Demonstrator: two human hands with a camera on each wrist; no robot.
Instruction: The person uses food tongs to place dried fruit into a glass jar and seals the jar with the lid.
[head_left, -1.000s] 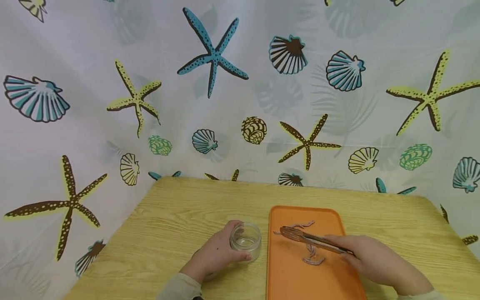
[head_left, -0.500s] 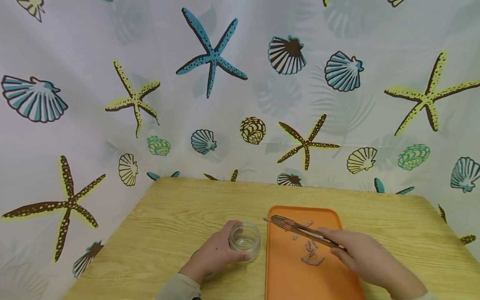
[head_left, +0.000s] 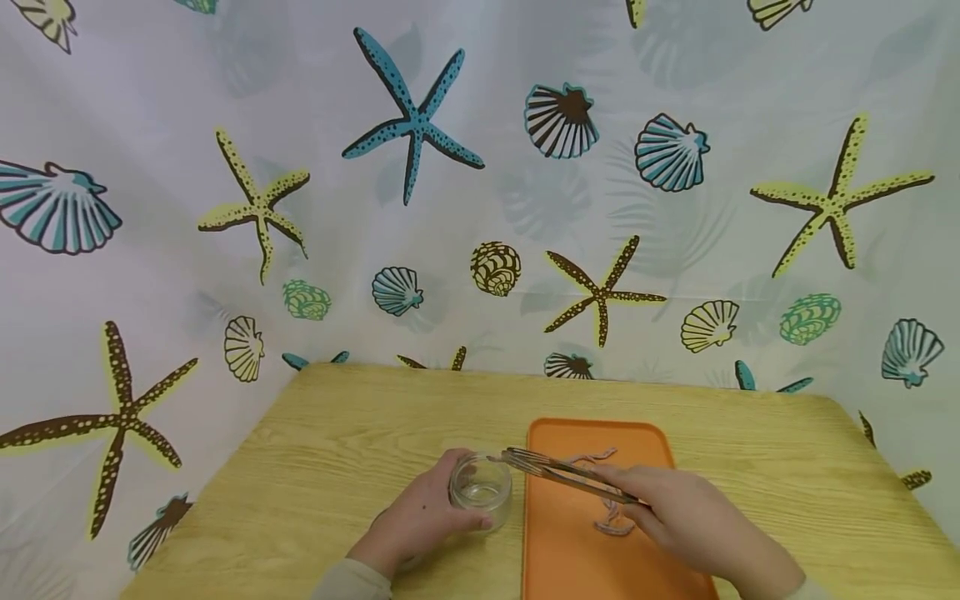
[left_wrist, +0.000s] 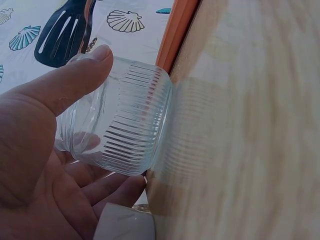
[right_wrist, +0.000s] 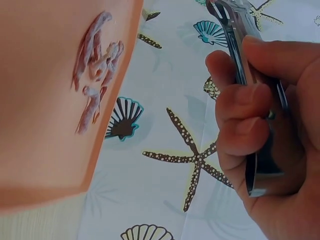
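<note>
A clear glass jar (head_left: 480, 500) stands on the table left of the tray; the left wrist view shows the ribbed wall of the jar (left_wrist: 135, 115). My left hand (head_left: 427, 512) grips it, thumb on the near side. Metal tongs (head_left: 570, 479) lie in the grip of my right hand (head_left: 686, 512), their slotted ends at the jar's rim. A small end of a strip pokes out from the tongs' tips over the jar. Several pale, meat-like strips (head_left: 615, 527) lie on the orange tray (head_left: 600, 571), partly hidden by tongs and hand.
The wood-patterned table (head_left: 360, 433) carries the tray on the right. Behind and beside it hangs a white curtain (head_left: 450, 208) printed with starfish and shells. More strips (right_wrist: 97, 65) show on the tray in the right wrist view.
My right hand has moved left with the tongs, from over the tray to the jar's rim, lifting a strip. The left hand keeps its hold on the jar. The head view has shifted slightly.
</note>
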